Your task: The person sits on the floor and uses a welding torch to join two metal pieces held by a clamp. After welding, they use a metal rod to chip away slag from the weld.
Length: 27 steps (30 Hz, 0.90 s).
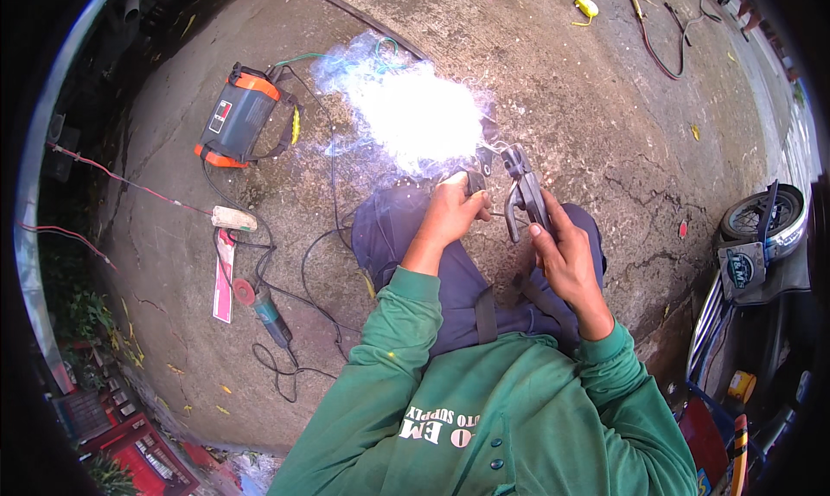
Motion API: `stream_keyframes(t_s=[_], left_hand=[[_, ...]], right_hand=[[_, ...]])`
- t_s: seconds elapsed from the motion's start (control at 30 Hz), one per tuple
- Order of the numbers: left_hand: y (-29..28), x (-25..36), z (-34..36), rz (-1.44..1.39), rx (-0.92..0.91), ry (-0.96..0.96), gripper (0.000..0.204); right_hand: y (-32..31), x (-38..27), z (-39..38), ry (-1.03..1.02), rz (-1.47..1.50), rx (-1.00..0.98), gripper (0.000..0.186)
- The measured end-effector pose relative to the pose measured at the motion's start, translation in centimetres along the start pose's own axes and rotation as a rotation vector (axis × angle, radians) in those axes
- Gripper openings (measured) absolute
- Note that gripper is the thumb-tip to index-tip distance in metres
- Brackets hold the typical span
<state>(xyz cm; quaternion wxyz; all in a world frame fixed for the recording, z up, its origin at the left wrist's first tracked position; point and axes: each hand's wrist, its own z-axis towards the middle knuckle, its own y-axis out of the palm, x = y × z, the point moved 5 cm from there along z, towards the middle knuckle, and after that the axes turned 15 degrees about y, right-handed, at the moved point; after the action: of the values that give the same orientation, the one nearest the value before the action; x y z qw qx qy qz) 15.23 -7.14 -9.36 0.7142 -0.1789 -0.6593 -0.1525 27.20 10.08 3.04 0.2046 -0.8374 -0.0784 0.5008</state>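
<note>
Right of centre in the frame, the right hand [562,247] reaches up and leftward from its green cuff, fingers wrapped round a black electrode holder [532,198] whose head points to the upper left. Near the centre, the left hand [451,209] angles up and rightward, curled closed with its thumb along a small dark piece [475,182]. Just above it, a white glare [415,107] with bluish smoke hides whatever lies behind.

At lower left, a red box-like object [143,457] sits at the edge; its contents are too unclear to tell. At upper left, a black-and-orange machine [235,120] stands on the concrete. Below it are a pale cylinder [234,219], a pink-and-white strip [224,280] and a teal grinder [272,321], with dark cables [304,280] looping between them and the person's legs. A long metal bar [367,22] lies at the top; a wheel [761,213] stands at right.
</note>
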Motion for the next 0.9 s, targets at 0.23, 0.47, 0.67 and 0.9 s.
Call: stream_keyframes(t_s=[0.23,0.47,0.67,0.9], left_hand=[[-0.3,-1.1,-0.2,0.128,-0.031,0.019,0.016],[0.0,0.0,0.0,0.026,-0.01,-0.026,0.015],[0.1,0.0,0.0,-0.044,0.003,-0.01,0.014],[0.2,-0.2,0.1,-0.061,-0.005,-0.019,0.014]], right_hand=[[0.2,0.1,0.1,0.011,0.002,-0.003,0.053],[0.1,0.3,0.2,0.008,0.024,-0.002,0.054],[-0.4,-0.1,-0.4,-0.047,0.002,0.063,0.054],[-0.7,0.5,-0.3,-0.059,-0.003,0.07,0.054]])
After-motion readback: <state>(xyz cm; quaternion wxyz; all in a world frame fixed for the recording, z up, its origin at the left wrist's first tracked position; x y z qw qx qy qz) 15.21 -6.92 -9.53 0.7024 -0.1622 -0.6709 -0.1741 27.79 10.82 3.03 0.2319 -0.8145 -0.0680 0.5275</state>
